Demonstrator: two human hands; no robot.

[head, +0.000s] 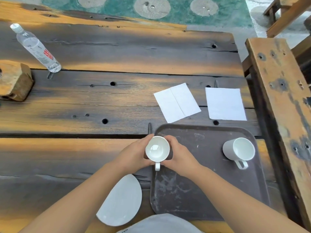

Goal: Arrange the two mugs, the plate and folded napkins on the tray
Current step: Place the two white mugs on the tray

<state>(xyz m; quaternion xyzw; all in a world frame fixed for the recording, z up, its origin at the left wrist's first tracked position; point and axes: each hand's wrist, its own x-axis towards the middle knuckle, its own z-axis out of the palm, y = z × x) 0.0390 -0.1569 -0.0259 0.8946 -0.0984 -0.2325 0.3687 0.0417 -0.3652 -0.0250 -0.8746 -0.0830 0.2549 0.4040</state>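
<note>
Both hands are on one white mug right now, the left hand cupping its left side and the right hand wrapped around its right side, each grip closed snugly against the mug's wall. The mug sits upright at the tray's far left corner, mouth up and empty, its handle pointing back toward the person; whether its base is resting on the tray or just above it, I cannot tell. The tray is dark brown, scuffed, and lies near the right end of the weathered wooden table. A second white mug stands on the tray's right side, well apart from the first, also empty, its handle likewise toward the person. Off the tray, on the table just beyond its far edge, lie two white folded napkins: the left napkin is turned at an angle with a crease down its middle, the right napkin lies squarer. The pale plate rests on the table just left of the tray's near corner, partly covered by the left forearm. Far off at the table's left end stand a clear water bottle and a rough wooden block. A wooden bench runs along the right side.
</note>
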